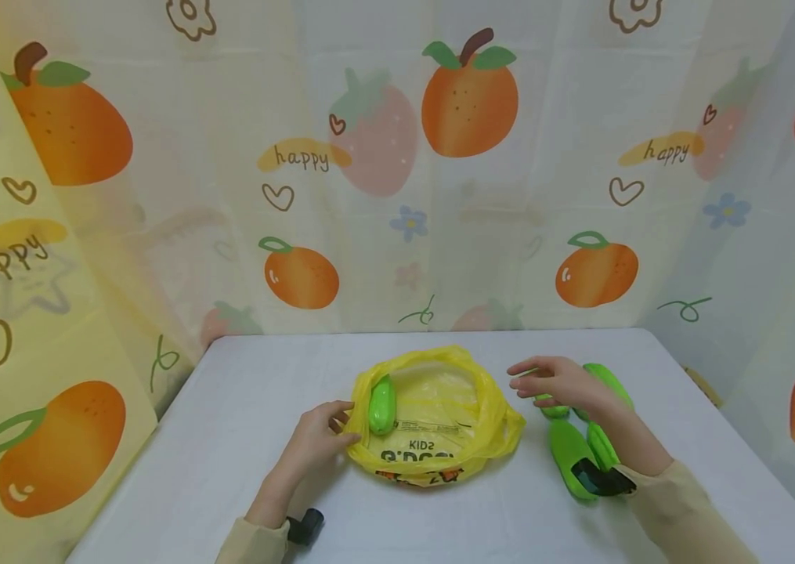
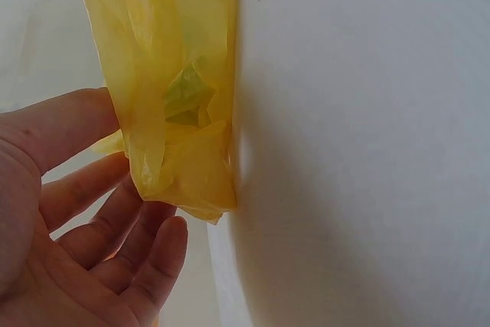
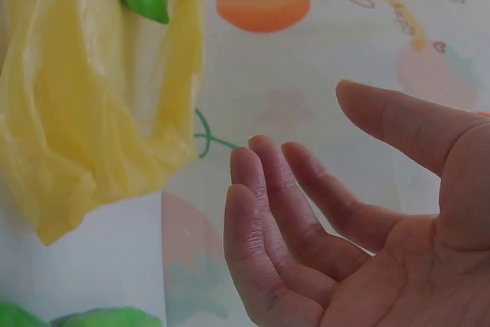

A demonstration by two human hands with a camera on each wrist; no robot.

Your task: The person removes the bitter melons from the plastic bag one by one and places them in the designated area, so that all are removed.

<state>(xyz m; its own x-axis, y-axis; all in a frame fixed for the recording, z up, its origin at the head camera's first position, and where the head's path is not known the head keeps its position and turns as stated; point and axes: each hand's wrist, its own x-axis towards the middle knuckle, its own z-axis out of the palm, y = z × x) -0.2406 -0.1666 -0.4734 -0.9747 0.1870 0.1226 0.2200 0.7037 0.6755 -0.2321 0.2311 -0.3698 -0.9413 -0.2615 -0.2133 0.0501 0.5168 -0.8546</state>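
Note:
A yellow plastic bag (image 1: 506,427) with dark print lies mouth-up on the white table. Inside, against its left wall, is an elongated, shiny green toy vegetable (image 1: 382,407), whose tip hangs in the bag in the right wrist view. My left hand (image 1: 319,435) touches the bag's left rim with thumb and fingers apart; in the left wrist view the thumb and index tips (image 2: 80,116) are partly hidden by the yellow film. Right of the bag, my right hand (image 1: 552,380) hovers with relaxed fingers and holds nothing. Beneath it lie several green toy vegetables (image 1: 566,450), partly covered by my arm.
The white table (image 1: 228,392) reaches back to a curtain (image 1: 369,235) printed with oranges and strawberries. More curtain hangs at the left and right sides. Black wrist cameras (image 1: 307,526) sit on both wrists, by beige sleeves (image 1: 686,509).

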